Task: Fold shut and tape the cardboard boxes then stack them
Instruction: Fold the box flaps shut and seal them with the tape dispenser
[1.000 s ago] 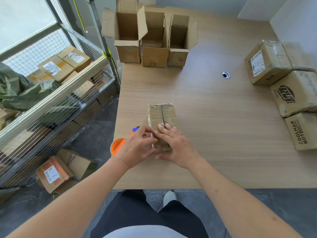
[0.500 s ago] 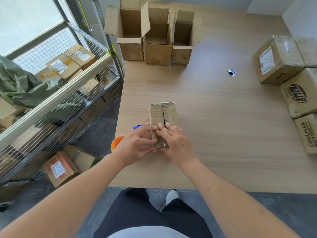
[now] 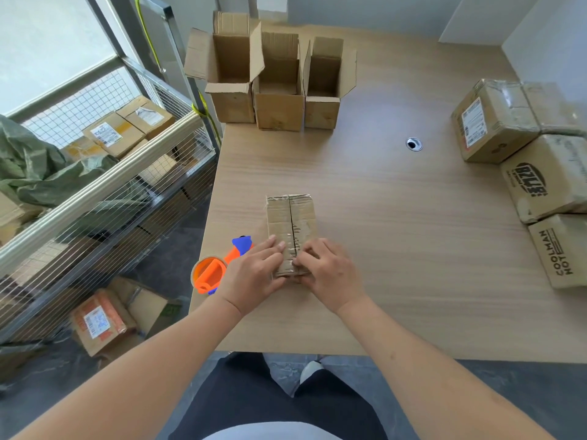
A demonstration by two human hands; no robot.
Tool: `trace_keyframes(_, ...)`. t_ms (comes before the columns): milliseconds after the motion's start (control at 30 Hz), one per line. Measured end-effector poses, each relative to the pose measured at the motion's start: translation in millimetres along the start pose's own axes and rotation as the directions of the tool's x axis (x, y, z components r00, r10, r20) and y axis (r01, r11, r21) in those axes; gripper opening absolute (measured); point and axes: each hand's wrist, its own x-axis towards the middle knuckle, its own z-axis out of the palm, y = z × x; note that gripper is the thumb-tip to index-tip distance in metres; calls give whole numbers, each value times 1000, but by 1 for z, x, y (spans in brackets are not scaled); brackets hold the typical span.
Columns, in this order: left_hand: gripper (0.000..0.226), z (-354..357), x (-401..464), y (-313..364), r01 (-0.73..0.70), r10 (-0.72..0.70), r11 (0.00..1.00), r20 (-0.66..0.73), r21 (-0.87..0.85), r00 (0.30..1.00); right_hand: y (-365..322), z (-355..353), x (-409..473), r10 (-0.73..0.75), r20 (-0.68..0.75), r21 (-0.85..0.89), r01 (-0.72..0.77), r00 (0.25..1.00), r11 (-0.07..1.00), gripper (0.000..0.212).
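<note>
Small brown cardboard box with a centre seam (image 3: 291, 217) lies flaps-closed on the pale wood-grain worktop (image 3: 397, 233), near the front edge, directly before the person. Some clear tape appears to glint along the near part of the seam; how far it extends cannot be told.

Left hand (image 3: 254, 274) rests on the box's near-left flap, fingers fairly straight, grip released, pressing down. Right hand (image 3: 327, 274) covers the near-right flap; its fingers curl at the seam, but whether they pinch a tape end or only press cannot be told. Judgement: both hands hold the flaps flush so the seam stays shut for taping.

Orange and blue plastic tape dispenser (image 3: 216, 268) lies touching the left hand's outer side, at 9 o'clock of the box, kept within reach.

Three open brown cardboard boxes (image 3: 276, 100) stand side by side at 12 o'clock, flaps up, not yet folded. Sealed brown parcels with labels (image 3: 521, 163) sit grouped at 2 to 3 o'clock, probably the stacking spot.
</note>
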Motion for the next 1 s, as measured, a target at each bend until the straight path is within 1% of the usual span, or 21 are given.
trace_keyframes(67,31,2,1,5,19,-19,1000,-18,21,1000,-3,2,1,6,-1,-14,-6,1000,1000,21)
trace_keyframes(133,31,3,0,9,48,-48,999,-12,22,999,0,-3,1,-14,38,31,13,999,999,24)
trace_keyframes(233,33,2,0,11,87,-87,996,4,30,996,14,-20,-4,-44,174,172,14,984,985,43)
trace_keyframes(300,41,3,2,14,103,-103,993,2,56,995,21,-29,-8,-45,206,207,1,977,978,47)
trace_keyframes(400,46,10,6,21,132,-131,989,-18,69,991,25,-33,-13,39,147,145,-61,988,988,33)
trace_keyframes(500,43,17,5,24,157,-155,987,-35,47,987,27,-27,-15,55,121,104,-68,991,992,19)
trace_keyframes(567,43,19,4,26,176,-175,984,-46,29,984,26,-21,-16,88,86,105,-97,992,990,15)
trace_keyframes(667,42,22,5,29,202,-202,979,-50,-2,978,21,-12,-22,181,44,146,-186,982,972,12)
trace_keyframes(767,41,20,3,30,242,-243,970,-41,-27,969,19,-9,-24,289,29,271,-285,957,919,15)
trace_keyframes(833,42,19,3,31,258,-258,966,-41,-22,965,19,-11,-24,389,39,389,-373,920,843,22)
trace_keyframes(900,46,18,4,34,274,-275,961,-43,-22,961,19,-14,-24,470,83,477,-449,879,756,28)
trace_keyframes(933,46,17,5,36,288,-289,957,-42,-29,956,20,-16,-25,492,103,498,-473,865,727,29)
trace_keyframes(1000,46,18,6,40,308,-309,951,-40,-34,950,18,-16,-26,521,117,504,-503,845,703,29)
